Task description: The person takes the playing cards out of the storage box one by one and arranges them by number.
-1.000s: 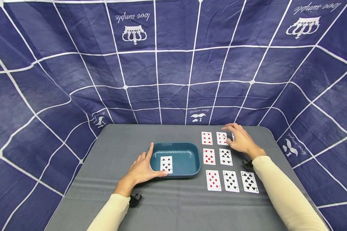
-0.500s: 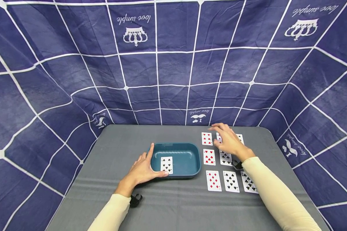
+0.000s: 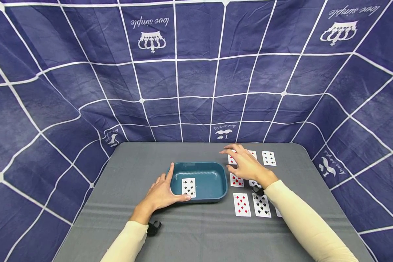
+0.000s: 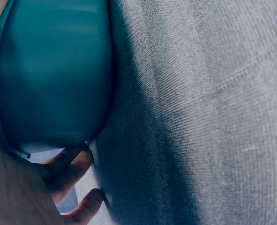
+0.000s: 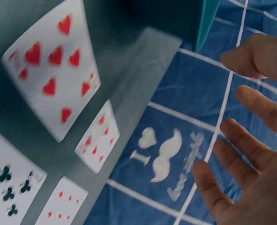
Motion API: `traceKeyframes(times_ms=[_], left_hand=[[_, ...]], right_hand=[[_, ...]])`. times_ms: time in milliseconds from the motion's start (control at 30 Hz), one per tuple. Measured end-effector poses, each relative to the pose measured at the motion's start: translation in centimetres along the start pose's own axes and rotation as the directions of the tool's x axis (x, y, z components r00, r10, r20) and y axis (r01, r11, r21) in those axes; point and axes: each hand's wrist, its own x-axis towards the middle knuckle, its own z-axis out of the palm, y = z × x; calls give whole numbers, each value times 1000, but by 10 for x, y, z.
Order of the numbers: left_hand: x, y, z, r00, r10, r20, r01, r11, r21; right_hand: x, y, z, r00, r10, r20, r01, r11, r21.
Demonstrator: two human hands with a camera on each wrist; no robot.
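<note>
My left hand (image 3: pixel 162 191) holds the left end of a teal oval tray (image 3: pixel 221 194), its thumb on the near rim and the index finger at the far left corner. The left wrist view shows other fingertips (image 4: pixel 84 154) against the tray's outer wall (image 4: pixel 54 70). Inside the tray, at the left, a spade playing card (image 3: pixel 188 185) lies face up. My right hand (image 3: pixel 247 165) is above the cards right of the tray, fingers spread and nothing in them. It partly covers a six of hearts (image 3: pixel 230 160), a seven of hearts (image 3: pixel 237 181) and a club card (image 3: pixel 253 183).
Face-up cards lie in rows on the grey table (image 3: pixel 196 233): a diamond card (image 3: pixel 242 205), a spade card (image 3: pixel 262 207) and a partly hidden club card (image 3: pixel 278 213) in front, a six of spades (image 3: pixel 269 158) at back right. A blue curtain (image 3: pixel 196 80) surrounds the table.
My right hand has moved left, from beside the back-row diamond card to above the heart cards, uncovering the back-right spade card. The left hand and tray stay put.
</note>
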Motion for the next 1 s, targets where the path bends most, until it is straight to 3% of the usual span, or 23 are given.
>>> traceKeyframes(times_ms=[333, 700, 833, 1000], left_hand=[[0, -1, 5, 1000, -5, -1, 5, 1000, -21], [2, -1, 6, 1000, -9, 5, 9, 1000, -29], [1, -2, 4, 1000, -12, 1, 12, 999, -33], [1, -2, 2, 1000, -11, 4, 11, 999, -36]], right_hand=[[10, -32, 4, 994, -67, 82, 68, 998, -11], [27, -57, 18, 975, -140, 174, 138, 990, 21], [33, -68, 22, 960, -178, 218, 176, 984, 32], [42, -82, 30, 927, -227, 298, 229, 973, 30]])
